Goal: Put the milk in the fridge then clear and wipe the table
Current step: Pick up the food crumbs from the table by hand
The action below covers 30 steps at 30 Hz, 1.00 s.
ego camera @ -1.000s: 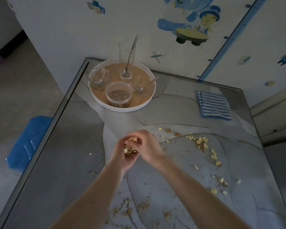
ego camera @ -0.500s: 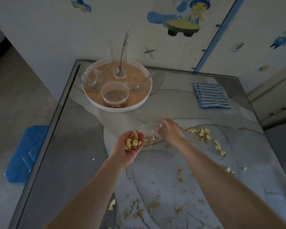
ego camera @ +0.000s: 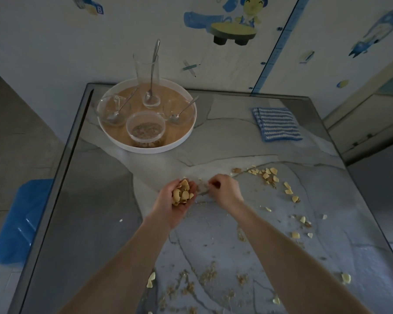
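My left hand (ego camera: 173,205) is cupped palm up over the middle of the grey marbled table (ego camera: 95,200) and holds a pile of yellow chip pieces (ego camera: 182,194). Right beside it, my right hand (ego camera: 226,191) has its fingers curled and pinched together; what they hold is hidden. More chip pieces (ego camera: 267,175) lie scattered to the right, and brown crumbs (ego camera: 204,277) are strewn along the near side. A blue-and-white striped cloth (ego camera: 277,124) lies at the back right. No milk is in view.
A round white tray (ego camera: 186,134) at the back left carries a tall glass with a spoon (ego camera: 148,82), two glass bowls with spoons and a lidded tub of crumbs (ego camera: 145,129). A blue plastic lid (ego camera: 21,223) lies on the floor, left of the table.
My right hand reached out to the right over the scattered pieces, then came back next to my left hand with its fingers pinched. The left hand stayed cupped with its pile.
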Each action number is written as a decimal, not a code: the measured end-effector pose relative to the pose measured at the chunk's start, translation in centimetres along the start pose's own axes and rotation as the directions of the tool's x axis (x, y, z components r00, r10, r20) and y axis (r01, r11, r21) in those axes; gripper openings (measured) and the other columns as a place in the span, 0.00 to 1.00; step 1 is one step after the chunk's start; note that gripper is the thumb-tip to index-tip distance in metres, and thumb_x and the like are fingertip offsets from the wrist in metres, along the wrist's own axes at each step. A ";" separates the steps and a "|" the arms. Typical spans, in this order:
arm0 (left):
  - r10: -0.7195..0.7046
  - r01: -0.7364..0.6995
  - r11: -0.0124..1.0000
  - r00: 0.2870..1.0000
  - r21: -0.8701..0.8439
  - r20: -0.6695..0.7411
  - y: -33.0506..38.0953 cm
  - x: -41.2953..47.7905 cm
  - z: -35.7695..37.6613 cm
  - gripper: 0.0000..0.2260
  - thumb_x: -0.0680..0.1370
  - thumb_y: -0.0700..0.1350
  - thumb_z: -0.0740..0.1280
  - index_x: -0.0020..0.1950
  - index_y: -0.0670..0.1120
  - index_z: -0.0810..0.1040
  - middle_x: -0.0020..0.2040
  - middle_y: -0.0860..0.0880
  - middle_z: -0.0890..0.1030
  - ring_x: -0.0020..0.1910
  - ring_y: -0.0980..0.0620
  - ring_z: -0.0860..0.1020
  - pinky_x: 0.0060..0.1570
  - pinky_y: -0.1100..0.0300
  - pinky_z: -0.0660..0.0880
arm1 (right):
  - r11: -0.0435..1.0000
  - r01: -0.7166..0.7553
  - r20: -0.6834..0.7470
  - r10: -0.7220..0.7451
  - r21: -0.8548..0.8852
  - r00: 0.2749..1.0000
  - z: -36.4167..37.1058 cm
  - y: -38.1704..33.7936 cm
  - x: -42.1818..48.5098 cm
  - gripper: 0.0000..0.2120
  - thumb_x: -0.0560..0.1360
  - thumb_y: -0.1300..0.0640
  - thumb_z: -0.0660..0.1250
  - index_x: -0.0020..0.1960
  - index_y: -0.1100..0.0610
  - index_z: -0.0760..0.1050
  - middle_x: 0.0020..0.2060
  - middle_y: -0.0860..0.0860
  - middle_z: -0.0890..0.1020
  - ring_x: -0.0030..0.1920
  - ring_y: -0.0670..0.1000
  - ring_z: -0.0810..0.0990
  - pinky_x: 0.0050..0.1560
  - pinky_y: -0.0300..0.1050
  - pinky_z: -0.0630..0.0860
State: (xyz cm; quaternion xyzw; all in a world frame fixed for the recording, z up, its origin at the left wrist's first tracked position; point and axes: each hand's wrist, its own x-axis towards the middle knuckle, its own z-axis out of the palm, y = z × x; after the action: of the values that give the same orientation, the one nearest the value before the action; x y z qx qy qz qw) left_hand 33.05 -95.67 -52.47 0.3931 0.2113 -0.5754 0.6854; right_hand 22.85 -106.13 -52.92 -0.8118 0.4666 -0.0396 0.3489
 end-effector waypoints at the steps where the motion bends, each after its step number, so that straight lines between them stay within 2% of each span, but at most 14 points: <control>1: -0.011 0.011 1.000 1.000 -0.003 -0.011 -0.1 0.0 0.1 0.11 0.79 0.43 0.58 0.45 0.39 0.76 0.38 0.43 0.81 0.37 0.49 0.81 0.36 0.59 0.80 | 0.992 -0.037 -0.036 0.042 0.119 0.998 -0.5 -0.5 -0.4 0.07 0.74 0.62 0.64 0.49 0.62 0.79 0.47 0.55 0.81 0.46 0.50 0.77 0.45 0.40 0.71; 4: -0.024 0.024 0.999 1.000 -0.028 -0.006 -0.6 -0.2 0.8 0.11 0.79 0.43 0.57 0.43 0.39 0.75 0.36 0.43 0.81 0.35 0.48 0.81 0.41 0.55 0.76 | 0.956 0.022 -0.094 0.006 0.291 0.996 -1.6 -2.7 -1.9 0.06 0.72 0.62 0.66 0.47 0.61 0.80 0.45 0.53 0.83 0.44 0.46 0.78 0.42 0.34 0.73; 7: -0.029 0.031 0.998 0.999 -0.051 0.030 -1.5 -0.4 1.6 0.12 0.79 0.43 0.57 0.42 0.38 0.75 0.33 0.43 0.81 0.33 0.49 0.82 0.35 0.58 0.79 | 0.954 0.096 -0.027 -0.092 0.283 0.995 -1.8 -4.8 -3.7 0.07 0.72 0.60 0.67 0.48 0.60 0.81 0.45 0.53 0.84 0.46 0.48 0.80 0.49 0.40 0.76; 11: -0.053 0.051 0.998 0.995 0.027 0.082 -2.1 -0.2 2.8 0.11 0.77 0.41 0.56 0.40 0.40 0.76 0.30 0.46 0.81 0.34 0.52 0.81 0.36 0.63 0.78 | 0.956 0.153 0.003 -0.158 0.251 0.987 -2.4 -5.1 -4.7 0.09 0.75 0.58 0.64 0.50 0.60 0.80 0.46 0.55 0.83 0.48 0.51 0.80 0.50 0.44 0.76; 14: -0.054 0.054 0.999 0.996 0.007 0.075 -2.9 0.0 4.0 0.11 0.77 0.40 0.56 0.39 0.40 0.75 0.29 0.45 0.81 0.29 0.52 0.82 0.30 0.65 0.79 | 0.942 0.173 -0.018 -0.176 0.286 0.984 -3.6 -4.0 -4.5 0.09 0.75 0.61 0.64 0.52 0.60 0.80 0.48 0.54 0.83 0.49 0.49 0.80 0.50 0.37 0.75; 16: -0.050 0.053 0.997 0.996 -0.050 0.074 -3.4 0.3 4.6 0.09 0.78 0.40 0.57 0.41 0.39 0.75 0.31 0.44 0.81 0.30 0.50 0.82 0.30 0.62 0.79 | 0.936 0.188 -0.077 -0.173 0.298 0.982 -4.7 -3.0 -3.9 0.08 0.74 0.62 0.65 0.52 0.60 0.80 0.48 0.52 0.83 0.47 0.46 0.79 0.46 0.29 0.72; 18: -0.067 0.078 0.989 0.994 -0.126 0.089 -3.8 0.6 5.1 0.10 0.78 0.40 0.58 0.41 0.37 0.75 0.34 0.42 0.80 0.30 0.48 0.81 0.32 0.58 0.80 | 0.938 0.183 -0.162 -0.139 0.294 0.977 -6.0 -1.6 -2.7 0.08 0.74 0.62 0.65 0.52 0.60 0.79 0.48 0.52 0.82 0.46 0.45 0.78 0.44 0.28 0.71; 21: -0.072 0.084 0.982 0.994 -0.171 0.077 -4.1 1.0 5.5 0.10 0.78 0.40 0.59 0.42 0.37 0.75 0.38 0.41 0.78 0.29 0.47 0.81 0.33 0.56 0.81 | 0.978 0.104 -0.195 -0.069 0.178 0.978 -7.6 1.6 0.4 0.09 0.76 0.61 0.63 0.54 0.60 0.78 0.49 0.53 0.81 0.48 0.48 0.77 0.46 0.34 0.69; 24: -0.057 0.064 0.984 0.997 -0.165 0.044 -4.6 1.4 5.7 0.10 0.78 0.41 0.58 0.43 0.37 0.75 0.36 0.41 0.79 0.29 0.47 0.81 0.33 0.56 0.81 | 0.997 0.046 -0.071 -0.050 -0.055 0.996 -7.6 4.4 3.5 0.13 0.76 0.60 0.62 0.60 0.60 0.75 0.57 0.57 0.78 0.56 0.55 0.77 0.54 0.43 0.70; 26: -0.046 0.051 0.982 0.998 -0.183 0.031 -5.1 1.7 5.9 0.10 0.78 0.41 0.58 0.42 0.37 0.75 0.34 0.42 0.80 0.29 0.47 0.81 0.32 0.56 0.81 | 0.981 0.080 0.043 -0.074 -0.178 0.996 -7.0 5.4 4.6 0.16 0.75 0.58 0.64 0.62 0.59 0.72 0.61 0.59 0.74 0.60 0.58 0.74 0.59 0.46 0.69; 28: -0.020 0.021 0.979 1.000 -0.203 0.007 -5.5 1.9 6.0 0.10 0.78 0.41 0.58 0.42 0.37 0.75 0.34 0.42 0.80 0.28 0.47 0.81 0.31 0.56 0.81 | 0.955 0.139 0.139 -0.105 -0.261 0.985 -6.4 6.1 5.1 0.15 0.75 0.59 0.63 0.62 0.58 0.73 0.60 0.59 0.73 0.61 0.59 0.72 0.60 0.47 0.68; 30: -0.006 0.005 0.979 1.000 -0.205 -0.004 -5.6 2.0 6.0 0.11 0.79 0.41 0.58 0.42 0.38 0.75 0.36 0.42 0.80 0.28 0.48 0.81 0.31 0.56 0.80 | 0.954 0.155 0.138 -0.122 -0.256 0.983 -6.1 6.4 5.0 0.13 0.76 0.61 0.61 0.59 0.58 0.75 0.57 0.59 0.75 0.59 0.59 0.73 0.58 0.47 0.69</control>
State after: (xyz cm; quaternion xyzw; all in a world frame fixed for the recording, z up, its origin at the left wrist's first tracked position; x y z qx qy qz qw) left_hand 27.21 -101.76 -52.00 0.3210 0.2724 -0.5516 0.7201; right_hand 18.65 -115.36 -53.45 -0.8829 0.3876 0.0482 0.2607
